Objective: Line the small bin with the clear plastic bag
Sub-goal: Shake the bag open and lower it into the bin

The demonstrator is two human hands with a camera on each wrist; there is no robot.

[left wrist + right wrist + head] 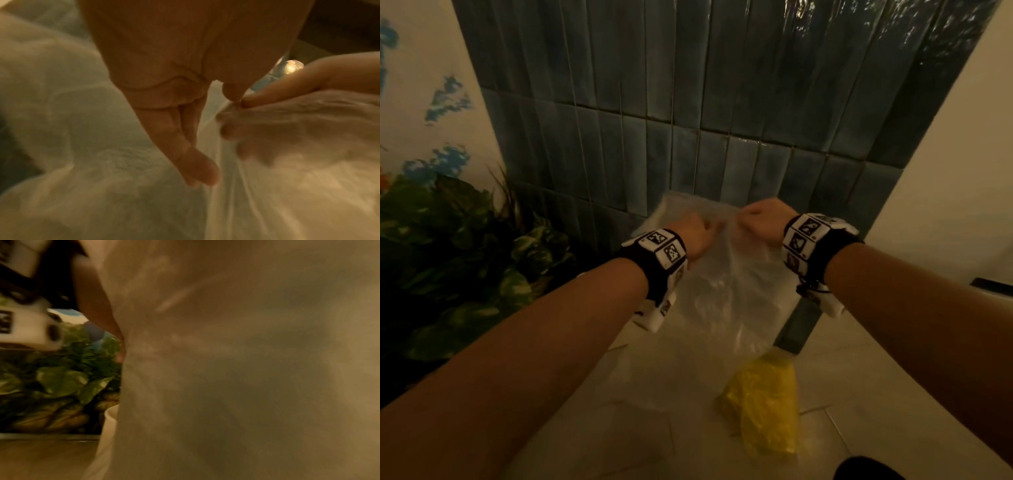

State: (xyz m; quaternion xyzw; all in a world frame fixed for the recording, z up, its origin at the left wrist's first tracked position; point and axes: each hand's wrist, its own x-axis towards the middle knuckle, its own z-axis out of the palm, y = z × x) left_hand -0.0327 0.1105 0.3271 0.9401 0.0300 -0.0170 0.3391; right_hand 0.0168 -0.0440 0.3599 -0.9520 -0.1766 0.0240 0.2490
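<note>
The clear plastic bag [732, 291] hangs in front of me, crumpled, its lower end near the floor. My left hand [702, 233] and right hand [760, 219] are close together at its top edge, each pinching the film. In the left wrist view, the left hand [164, 81] has its thumb tip against the right hand's forefinger [287, 87] at the bag's edge [232, 105]; the right hand's other fingers show dimly through the film. The bag [226, 369] fills most of the right wrist view. A pale rounded rim [110, 415] beside it may be the small bin; I cannot tell.
A dark tiled wall [688, 102] stands just behind the bag. A leafy plant [448, 257] fills the left side. A crumpled yellow bag [763, 404] lies on the pale floor tiles [859, 394] below my hands. A dark shape [869, 469] sits at the bottom edge.
</note>
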